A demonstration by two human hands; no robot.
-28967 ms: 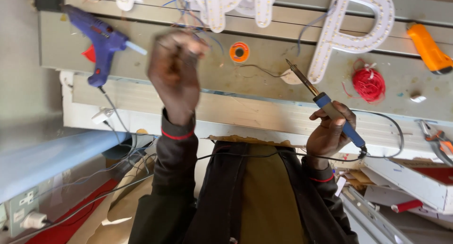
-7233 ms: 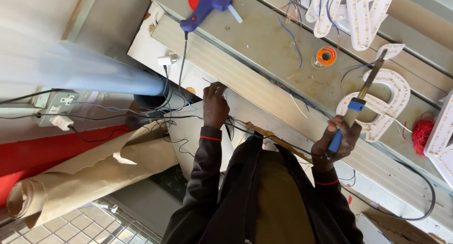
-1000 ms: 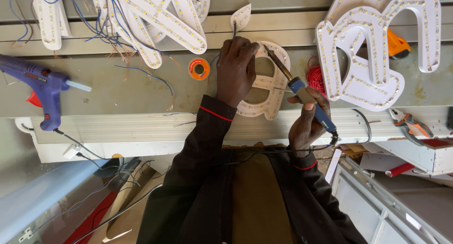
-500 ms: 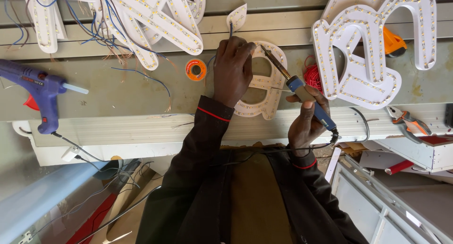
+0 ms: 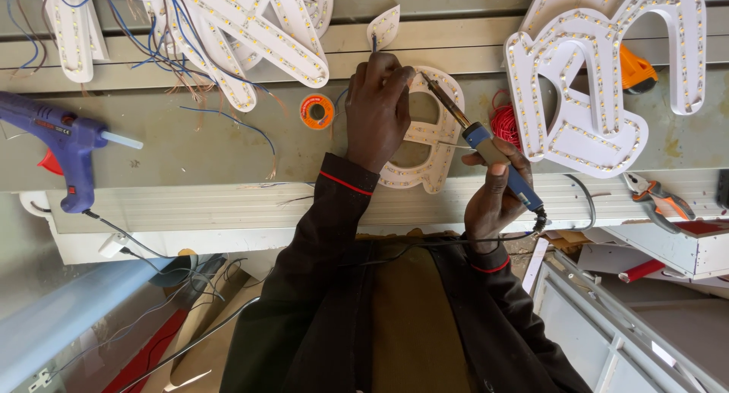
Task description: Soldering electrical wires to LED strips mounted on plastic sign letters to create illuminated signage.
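Right hand (image 5: 493, 192) first: nearest to me, it is wrapped tight around the blue handle of my soldering iron (image 5: 486, 146), whose tip slants up and left onto the white letter (image 5: 429, 146) studded with small lights. Half a second ago the iron lay at much the same slant; its tip now sits just beside my left fingertips. Farther out, my left hand (image 5: 380, 108) presses down on that letter, fingers bunched and pinching a thin wire (image 5: 374, 42) at its far edge, as before. Counting outward: one orange solder reel (image 5: 317, 110) just left of that hand, one red wire coil (image 5: 505, 126) right of the iron, one blue glue gun (image 5: 64, 146) far left, one pair of pliers (image 5: 659, 203) at the right.
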